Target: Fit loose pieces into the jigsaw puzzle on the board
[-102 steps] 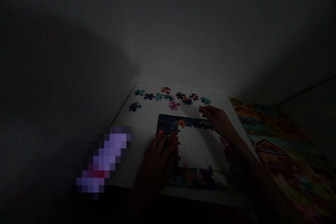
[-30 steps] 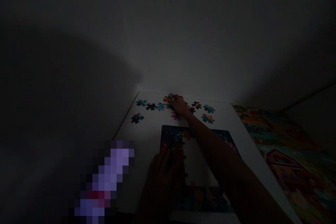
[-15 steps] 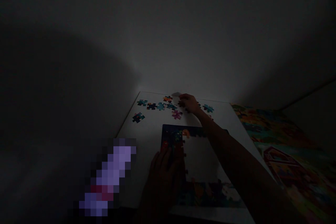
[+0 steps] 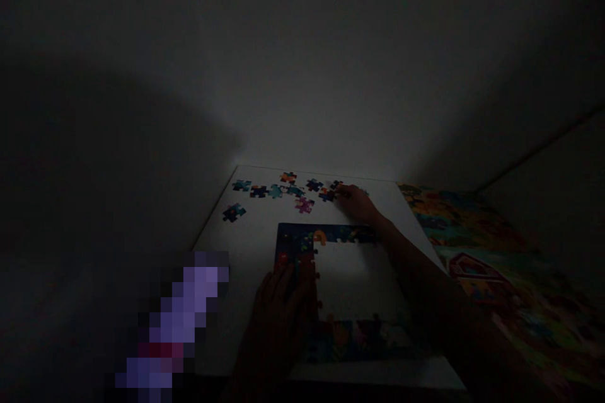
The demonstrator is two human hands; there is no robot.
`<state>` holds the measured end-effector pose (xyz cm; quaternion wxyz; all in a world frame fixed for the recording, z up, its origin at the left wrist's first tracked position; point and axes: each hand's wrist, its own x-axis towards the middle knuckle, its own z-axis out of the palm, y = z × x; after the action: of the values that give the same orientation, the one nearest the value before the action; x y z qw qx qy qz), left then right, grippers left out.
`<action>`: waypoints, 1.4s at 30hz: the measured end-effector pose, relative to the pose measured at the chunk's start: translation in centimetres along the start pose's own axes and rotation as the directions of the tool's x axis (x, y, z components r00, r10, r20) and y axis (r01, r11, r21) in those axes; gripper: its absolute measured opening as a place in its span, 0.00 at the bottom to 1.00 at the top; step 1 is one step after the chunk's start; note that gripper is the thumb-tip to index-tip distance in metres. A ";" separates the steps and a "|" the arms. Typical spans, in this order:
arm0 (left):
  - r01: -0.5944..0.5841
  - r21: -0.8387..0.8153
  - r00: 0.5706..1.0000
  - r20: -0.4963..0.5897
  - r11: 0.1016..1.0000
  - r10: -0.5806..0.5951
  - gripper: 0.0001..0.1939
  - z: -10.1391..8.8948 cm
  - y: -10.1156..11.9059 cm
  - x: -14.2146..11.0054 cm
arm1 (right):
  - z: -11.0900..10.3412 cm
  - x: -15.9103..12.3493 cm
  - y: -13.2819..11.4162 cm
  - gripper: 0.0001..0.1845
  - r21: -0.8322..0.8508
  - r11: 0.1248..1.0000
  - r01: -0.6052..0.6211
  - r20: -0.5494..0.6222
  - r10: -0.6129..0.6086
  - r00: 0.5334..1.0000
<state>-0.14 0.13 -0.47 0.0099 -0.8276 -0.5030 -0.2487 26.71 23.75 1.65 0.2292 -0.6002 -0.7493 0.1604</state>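
A partly assembled jigsaw puzzle (image 4: 343,233) lies on the white tabletop, its dark, colourful border joined around a bare white middle. My left hand (image 4: 281,302) rests flat over the puzzle's left side, fingers stretched out, hiding part of that border. Beyond the puzzle's far edge, my right hand (image 4: 354,200) has its fingers curled together on a dark puzzle piece (image 4: 336,186), partly covered by the fingertips. Beside those fingertips lies a dark blue and orange piece (image 4: 326,194). A pink piece (image 4: 305,204) sits farther left. Dim light blurs the finger details.
Several loose pieces, among them an orange one (image 4: 288,177) and a teal one (image 4: 241,185), lie along the far side of the white table (image 4: 250,252). A pale wall (image 4: 302,101) rises behind. A colourful illustrated sheet (image 4: 477,264) spreads to the right.
My right hand has moved right and lower across the loose pieces, uncovering pieces it hid before. My left hand stays on the puzzle. The whole view has shifted slightly.
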 end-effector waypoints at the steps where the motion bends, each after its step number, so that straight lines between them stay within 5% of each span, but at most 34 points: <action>1: -0.004 0.006 1.000 0.002 1.000 0.004 0.25 0.0 0.0 0.0 | 0.0 -0.2 0.3 0.14 0.028 1.000 0.011 0.001 -0.011 1.000; 7: -0.033 0.027 0.999 -0.038 0.999 0.034 0.21 0.0 -0.2 0.1 | 0.4 -1.0 1.9 0.14 0.341 0.939 -0.055 -0.091 0.091 0.992; 14: -0.043 0.038 0.999 -0.012 0.998 0.043 0.21 0.0 -0.4 0.3 | 0.6 -1.0 3.4 0.10 0.703 0.711 -0.023 -0.138 0.168 0.976; 17: -0.026 0.017 1.000 0.006 1.000 0.026 0.22 0.1 -0.6 0.3 | 0.2 -1.0 3.8 0.14 0.776 0.620 -0.118 -0.078 0.280 0.957; 21: -0.025 -0.006 1.000 0.006 1.000 0.025 0.20 0.2 -0.6 0.3 | -0.3 -1.0 3.0 0.13 0.627 0.776 -0.072 -0.105 0.176 0.979; 26: -0.011 -0.006 1.000 0.013 1.000 0.011 0.18 -0.1 -0.3 0.4 | 0.0 -1.1 0.1 0.15 0.150 0.988 0.045 -0.089 -0.031 0.996; 31: -0.033 0.004 0.999 -0.005 0.999 0.033 0.19 -0.3 0.0 0.5 | 0.7 0.0 -1.8 0.16 -0.035 0.993 0.111 -0.022 -0.111 0.994; 42: -0.004 -0.042 1.000 -0.019 0.999 0.003 0.19 0.0 -0.1 0.2 | 2.7 3.5 -4.8 0.25 -0.190 0.978 -0.083 0.036 0.091 0.995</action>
<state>-0.15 0.33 -0.45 -0.0024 -0.8262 -0.4960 -0.2672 20.71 26.14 2.37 0.1473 -0.6476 -0.7392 0.1121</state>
